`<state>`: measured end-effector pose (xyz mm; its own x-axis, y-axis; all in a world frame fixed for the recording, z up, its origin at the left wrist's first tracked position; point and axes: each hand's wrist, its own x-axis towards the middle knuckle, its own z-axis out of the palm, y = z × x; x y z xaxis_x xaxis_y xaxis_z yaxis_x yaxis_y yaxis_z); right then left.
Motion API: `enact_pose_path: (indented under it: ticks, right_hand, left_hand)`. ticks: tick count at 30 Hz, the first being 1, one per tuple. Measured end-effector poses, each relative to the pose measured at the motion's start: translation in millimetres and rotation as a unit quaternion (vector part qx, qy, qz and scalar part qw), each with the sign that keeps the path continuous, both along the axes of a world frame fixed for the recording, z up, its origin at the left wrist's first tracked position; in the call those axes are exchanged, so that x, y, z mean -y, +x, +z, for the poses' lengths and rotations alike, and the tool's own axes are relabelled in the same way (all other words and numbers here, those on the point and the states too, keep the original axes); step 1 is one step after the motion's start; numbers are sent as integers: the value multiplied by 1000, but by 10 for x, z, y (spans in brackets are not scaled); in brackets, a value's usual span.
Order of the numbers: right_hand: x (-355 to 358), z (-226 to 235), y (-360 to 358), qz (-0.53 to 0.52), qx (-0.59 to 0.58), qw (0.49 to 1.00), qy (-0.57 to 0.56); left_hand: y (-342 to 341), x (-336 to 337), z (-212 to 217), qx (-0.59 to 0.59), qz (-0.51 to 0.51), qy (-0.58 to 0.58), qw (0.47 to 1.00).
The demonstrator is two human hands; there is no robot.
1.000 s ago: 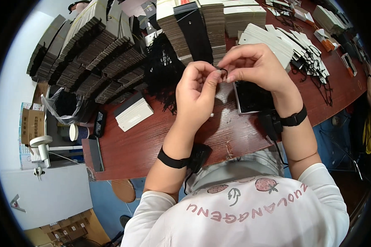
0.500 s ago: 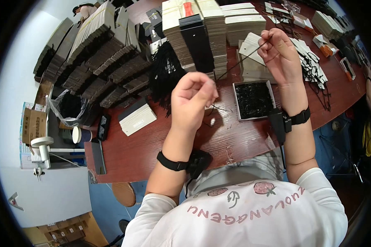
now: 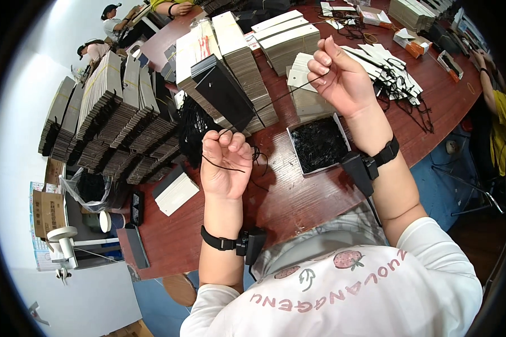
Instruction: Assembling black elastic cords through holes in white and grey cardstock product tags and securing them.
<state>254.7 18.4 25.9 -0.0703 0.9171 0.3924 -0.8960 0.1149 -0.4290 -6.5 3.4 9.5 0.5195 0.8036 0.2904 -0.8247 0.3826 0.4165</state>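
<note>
My left hand (image 3: 226, 163) is closed in a fist around one end of a thin black cord (image 3: 275, 100). My right hand (image 3: 339, 78) is raised farther away and pinches the cord's other end, so the cord runs taut between the two hands above the brown table (image 3: 298, 196). Below the cord lies a shallow tray of black cords (image 3: 319, 145), just left of my right wrist. Both wrists carry black straps with small devices.
Stacks of flat folded cards (image 3: 239, 62) and dark card bundles (image 3: 107, 123) fill the far and left table. A white box (image 3: 176, 192) lies near my left hand. White tags with black cords (image 3: 393, 73) are at right. Other people (image 3: 98, 50) sit at the far end.
My hands were together over the tray a second ago. They have drawn apart, the right hand moving up and away, pulling the cord straight.
</note>
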Motion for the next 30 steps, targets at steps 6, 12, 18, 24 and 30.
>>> enact_pose_path:
  ticks: [6,12,18,24,30]
  right_hand:
    - [60,54,-143,-122,78,988,-58]
    - [68,45,-222,-125,153,976,-90]
    - [185,105,-451,-122,259,955,-73]
    - [261,103,-620,-12,314,940,-130]
    - [270,111,-641,89,346,920,-159]
  left_hand:
    - [-14,-13,193,34,127,-42,990]
    - [-67,-4,187,-48,20,20,998]
    - [141,146,207,-302,75,89,946]
    - [210,222,179,-440,151,176,868]
    - [224,233,88,-530,184,229,796]
